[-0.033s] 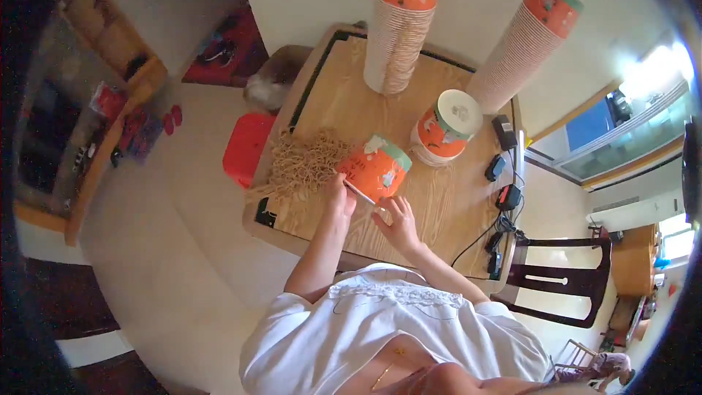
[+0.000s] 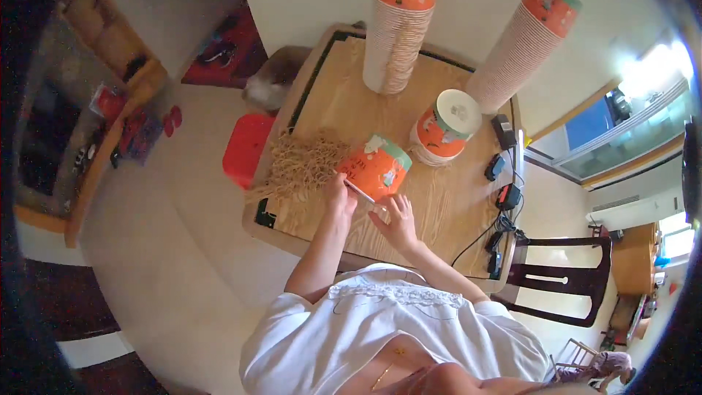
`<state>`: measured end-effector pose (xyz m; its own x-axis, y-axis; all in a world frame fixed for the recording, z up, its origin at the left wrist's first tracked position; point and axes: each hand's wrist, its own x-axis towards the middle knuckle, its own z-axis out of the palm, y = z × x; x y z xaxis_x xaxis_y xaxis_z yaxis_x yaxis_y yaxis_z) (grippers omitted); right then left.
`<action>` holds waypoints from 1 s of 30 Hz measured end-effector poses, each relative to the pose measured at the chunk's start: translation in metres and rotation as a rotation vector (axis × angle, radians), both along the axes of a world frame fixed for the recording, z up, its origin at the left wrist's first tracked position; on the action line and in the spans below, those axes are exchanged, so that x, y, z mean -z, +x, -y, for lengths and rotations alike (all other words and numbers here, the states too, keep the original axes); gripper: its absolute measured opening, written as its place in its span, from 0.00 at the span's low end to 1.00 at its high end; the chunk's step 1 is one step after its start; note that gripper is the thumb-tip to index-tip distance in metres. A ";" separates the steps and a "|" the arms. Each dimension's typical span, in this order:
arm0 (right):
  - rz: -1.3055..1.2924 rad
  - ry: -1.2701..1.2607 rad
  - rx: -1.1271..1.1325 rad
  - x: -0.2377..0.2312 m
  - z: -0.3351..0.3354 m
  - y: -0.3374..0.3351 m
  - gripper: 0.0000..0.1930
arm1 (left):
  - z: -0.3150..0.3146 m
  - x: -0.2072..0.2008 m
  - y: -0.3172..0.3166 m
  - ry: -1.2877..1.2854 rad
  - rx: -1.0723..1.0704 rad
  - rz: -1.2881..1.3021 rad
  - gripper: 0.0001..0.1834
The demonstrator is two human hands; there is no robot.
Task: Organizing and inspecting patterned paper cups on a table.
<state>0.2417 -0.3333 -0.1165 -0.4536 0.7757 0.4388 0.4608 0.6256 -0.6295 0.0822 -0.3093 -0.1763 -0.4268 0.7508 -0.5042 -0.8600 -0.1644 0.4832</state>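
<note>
An orange paper tub [image 2: 374,168] with a green band and small printed figures lies tilted over the table, its pale rim towards me. My left hand [image 2: 340,196] grips this tub by the rim on its left side, fingers partly hidden behind it. At the rim's right end is my right hand [image 2: 398,221], thumb and fingers apart; its fingertips are at or against the tub, and I cannot see a hold. Just left of the tub lies a tangled heap of tan paper cord [image 2: 303,164].
Two tall stacks of nested paper tubs [image 2: 395,47] [image 2: 519,47] rise at the back of the wooden table [image 2: 333,95]. A shorter stack [image 2: 441,135] stands nearer. Black adapters and cables [image 2: 504,197] run along the right edge. A dark chair [image 2: 563,278] and red bin [image 2: 247,150] flank the table.
</note>
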 end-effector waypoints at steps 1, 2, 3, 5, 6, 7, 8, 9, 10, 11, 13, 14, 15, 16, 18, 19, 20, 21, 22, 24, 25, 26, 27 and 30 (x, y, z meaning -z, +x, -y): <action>0.096 0.105 0.066 -0.005 -0.001 -0.005 0.11 | -0.001 -0.002 0.002 0.024 0.031 0.018 0.17; 0.107 0.109 0.075 -0.004 -0.006 -0.011 0.14 | -0.002 -0.003 0.003 0.048 0.061 0.036 0.17; 0.105 0.109 0.080 -0.001 -0.012 -0.011 0.14 | -0.002 -0.006 0.003 0.049 0.066 0.034 0.17; 0.148 0.072 0.012 0.004 -0.023 -0.009 0.12 | -0.003 -0.011 0.004 0.064 0.089 0.019 0.16; 0.147 0.073 0.007 0.002 -0.025 -0.010 0.12 | -0.002 -0.008 0.000 0.065 0.084 0.018 0.16; 0.048 0.017 -0.018 -0.001 -0.027 -0.012 0.09 | -0.002 -0.005 -0.005 0.033 0.074 0.045 0.16; -0.051 -0.039 -0.044 -0.002 -0.027 -0.013 0.07 | 0.000 -0.002 -0.009 0.001 0.063 0.073 0.16; -0.049 -0.038 -0.042 -0.001 -0.029 -0.012 0.07 | 0.000 -0.010 -0.007 0.002 0.065 0.075 0.16; -0.072 -0.106 -0.036 0.001 -0.031 -0.010 0.06 | 0.002 -0.026 -0.005 -0.008 0.127 0.052 0.18; -0.096 -0.175 -0.031 0.003 -0.034 -0.007 0.04 | 0.003 -0.035 -0.002 -0.017 0.189 0.028 0.19; -0.091 -0.188 -0.072 0.011 -0.036 -0.006 0.04 | 0.009 -0.034 -0.001 0.016 0.297 -0.002 0.21; -0.087 -0.203 -0.108 0.015 -0.037 -0.006 0.04 | 0.013 -0.033 0.000 0.046 0.410 -0.032 0.22; -0.087 -0.203 -0.107 0.022 -0.037 -0.006 0.04 | 0.016 -0.039 0.008 0.027 0.453 -0.112 0.24; -0.102 -0.264 -0.122 0.027 -0.034 -0.007 0.04 | 0.024 -0.025 0.010 0.065 0.492 -0.217 0.23; -0.117 -0.327 -0.134 0.033 -0.033 -0.009 0.05 | 0.034 -0.011 0.019 0.115 0.516 -0.257 0.22; -0.188 -0.436 -0.072 0.035 -0.034 -0.009 0.05 | 0.036 -0.010 0.021 0.114 0.519 -0.256 0.22; -0.260 -0.544 -0.009 0.037 -0.034 -0.008 0.05 | 0.037 -0.009 0.023 0.108 0.511 -0.207 0.21; -0.260 -0.546 -0.009 0.036 -0.034 -0.009 0.05 | 0.039 -0.009 0.023 0.101 0.500 -0.159 0.20; -0.286 -0.585 -0.030 0.035 -0.036 -0.010 0.05 | 0.041 -0.007 0.024 0.099 0.500 -0.160 0.20; -0.311 -0.626 -0.053 0.030 -0.036 -0.012 0.06 | 0.044 -0.002 0.024 0.057 0.424 -0.262 0.11; -0.233 -0.473 -0.121 0.025 -0.034 -0.014 0.08 | 0.046 0.003 0.020 0.057 0.422 -0.263 0.11; -0.156 -0.320 -0.188 0.021 -0.034 -0.015 0.10 | 0.049 0.008 0.011 -0.100 0.521 -0.563 0.09; -0.156 -0.320 -0.186 0.021 -0.035 -0.015 0.10 | 0.051 0.006 0.005 -0.260 0.618 -0.863 0.08; -0.071 -0.276 -0.292 0.018 -0.037 -0.015 0.15 | 0.057 -0.007 -0.003 -0.306 0.650 -0.838 0.08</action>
